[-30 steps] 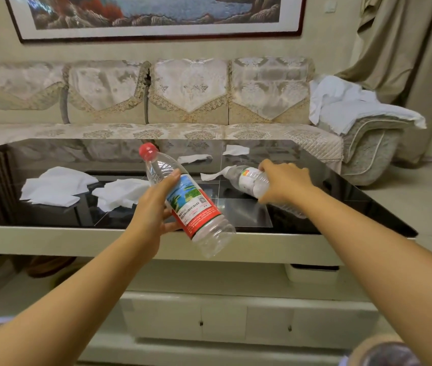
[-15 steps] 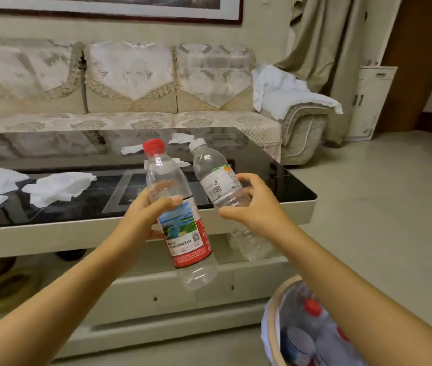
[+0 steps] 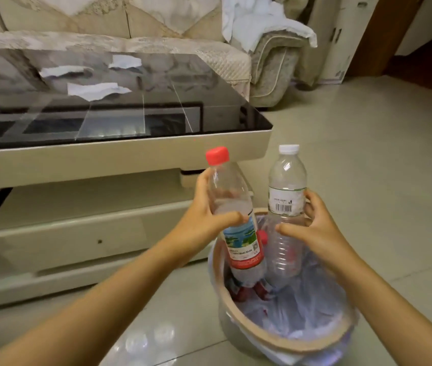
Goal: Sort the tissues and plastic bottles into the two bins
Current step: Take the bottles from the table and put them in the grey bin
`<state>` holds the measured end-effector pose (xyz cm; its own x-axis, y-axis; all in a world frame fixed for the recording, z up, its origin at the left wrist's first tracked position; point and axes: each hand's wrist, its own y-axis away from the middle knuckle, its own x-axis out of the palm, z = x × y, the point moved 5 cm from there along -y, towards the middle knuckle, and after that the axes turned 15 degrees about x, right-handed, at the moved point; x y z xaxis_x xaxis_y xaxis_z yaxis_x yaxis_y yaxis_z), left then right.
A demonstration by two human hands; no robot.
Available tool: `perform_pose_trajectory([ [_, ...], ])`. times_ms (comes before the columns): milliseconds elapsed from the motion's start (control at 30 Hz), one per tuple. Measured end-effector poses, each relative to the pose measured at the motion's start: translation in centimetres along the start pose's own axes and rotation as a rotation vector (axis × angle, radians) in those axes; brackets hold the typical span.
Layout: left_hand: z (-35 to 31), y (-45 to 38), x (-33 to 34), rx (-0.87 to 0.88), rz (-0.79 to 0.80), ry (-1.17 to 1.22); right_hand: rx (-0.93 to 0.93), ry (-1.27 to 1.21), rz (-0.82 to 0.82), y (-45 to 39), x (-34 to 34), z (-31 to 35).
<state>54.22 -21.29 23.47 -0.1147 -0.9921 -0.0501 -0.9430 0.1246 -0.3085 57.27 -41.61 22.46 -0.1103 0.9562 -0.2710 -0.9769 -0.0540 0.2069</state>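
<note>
Now | hands: left (image 3: 199,223) grips red-capped bottle (image 3: 232,207), right (image 3: 312,228) grips white-capped bottle (image 3: 286,202) | both near-upright, caps up, over bin (image 3: 275,336)

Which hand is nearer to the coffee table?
Left. The left hand, gripping the red-capped bottle, is just in front of the coffee table near its corner. The right hand, gripping the white-capped bottle, is farther out over the bin.
</note>
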Motion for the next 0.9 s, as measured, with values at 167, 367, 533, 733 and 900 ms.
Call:
perform_pose_trajectory([
  [167,3.2,-0.2,2.7,-0.067,0.059,-0.022,0.047,-0.033,-0.013,-0.9,-1.0,-4.0],
  [367,5.5,0.2,3.4,-0.122,0.124,-0.334,0.066,0.037,0.027,-0.9,-1.1,-6.8],
  [533,5.2,0.2,4.2,-0.05,0.214,-0.721,0.031,0.104,0.015,-0.2,-1.7,-7.0],
  [733,5.3,-0.3,4.4,0.01,0.225,-0.884,0.02,0.345,-0.097,0.0,-1.7,-7.1],
  [900,5.2,-0.2,4.8,0.138,0.324,-1.138,-0.002,0.515,-0.145,-0.1,-1.8,-7.0],
])
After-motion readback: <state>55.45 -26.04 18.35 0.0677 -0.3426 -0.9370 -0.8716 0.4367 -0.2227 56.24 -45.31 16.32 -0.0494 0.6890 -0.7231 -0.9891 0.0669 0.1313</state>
